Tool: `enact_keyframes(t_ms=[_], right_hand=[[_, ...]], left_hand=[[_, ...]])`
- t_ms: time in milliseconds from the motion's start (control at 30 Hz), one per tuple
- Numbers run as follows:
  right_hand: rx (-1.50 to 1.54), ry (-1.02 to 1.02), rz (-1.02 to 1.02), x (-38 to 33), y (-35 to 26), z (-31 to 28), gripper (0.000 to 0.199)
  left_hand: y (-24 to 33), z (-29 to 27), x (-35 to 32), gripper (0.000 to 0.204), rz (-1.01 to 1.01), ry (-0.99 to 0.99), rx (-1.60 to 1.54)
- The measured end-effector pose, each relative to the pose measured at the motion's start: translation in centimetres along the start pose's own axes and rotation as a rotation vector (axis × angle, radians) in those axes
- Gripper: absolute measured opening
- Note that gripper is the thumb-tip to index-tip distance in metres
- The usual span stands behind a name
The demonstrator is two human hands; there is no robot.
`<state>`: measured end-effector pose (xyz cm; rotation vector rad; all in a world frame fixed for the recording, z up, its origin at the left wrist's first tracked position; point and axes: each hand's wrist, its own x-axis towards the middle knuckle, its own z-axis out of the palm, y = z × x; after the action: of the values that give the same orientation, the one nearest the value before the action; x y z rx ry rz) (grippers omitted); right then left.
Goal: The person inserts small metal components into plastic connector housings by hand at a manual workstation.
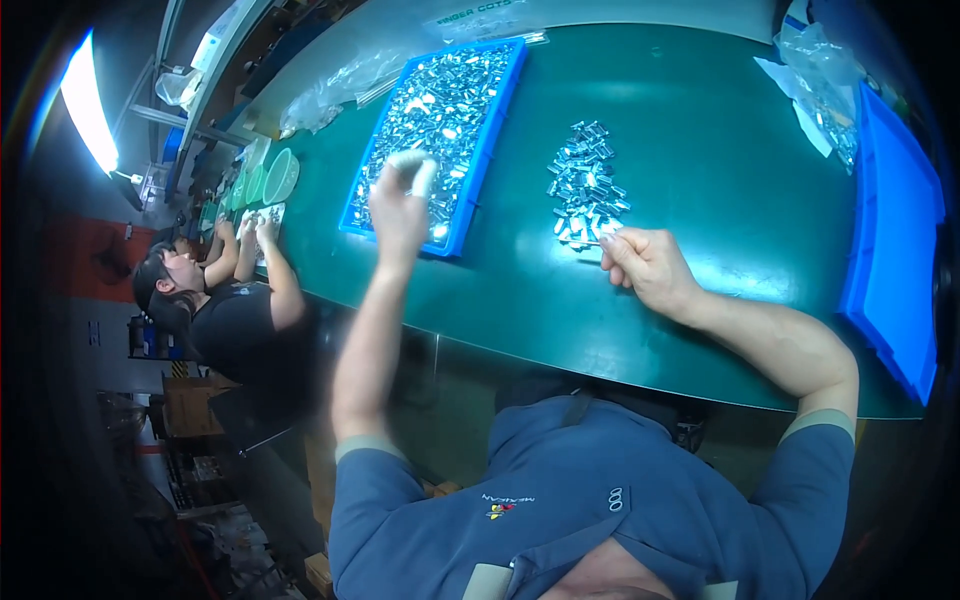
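Observation:
My left hand (402, 205), blurred by motion, is raised over the near part of a blue tray (490, 130). White coverings show on its curled fingertips, and I cannot make out whether anything is between them. The tray holds a dense layer of small shiny metal pieces (440, 105). My right hand (648, 268) is closed in a pinch on a thin silver rod-like piece (582, 241), which points left along the near edge of a heap of similar small metal pieces (585, 185). That heap lies directly on the green table (700, 130).
An empty-looking blue tray (900, 240) stands tilted at the table's right end, beside clear plastic bags (825, 75). More plastic wrap (345, 85) lies behind the full tray. At the left, another person (235, 310) works near green bowls (282, 178).

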<state>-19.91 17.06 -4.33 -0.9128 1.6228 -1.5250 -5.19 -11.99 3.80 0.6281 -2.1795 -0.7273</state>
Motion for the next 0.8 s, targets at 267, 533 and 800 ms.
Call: enact_keyframes(t_ms=[267, 533, 800], right_hand=[[-0.021, -0.021, -0.029, 0.4, -0.3, 0.2, 0.043], [-0.005, -0.009, 0.007, 0.2, -0.6, -0.2, 0.043], [0.006, -0.022, 0.003, 0.2, -0.6, -0.2, 0.034]], left_hand=[[-4.5, 0.6, 4.8, 0.016, 0.424, 0.14, 0.54], [1.8, 9.4, -2.7, 0.029, 0.392, -0.443, 0.231], [1.2, 6.7, -5.1, 0.027, 0.332, -0.462, 0.371]])
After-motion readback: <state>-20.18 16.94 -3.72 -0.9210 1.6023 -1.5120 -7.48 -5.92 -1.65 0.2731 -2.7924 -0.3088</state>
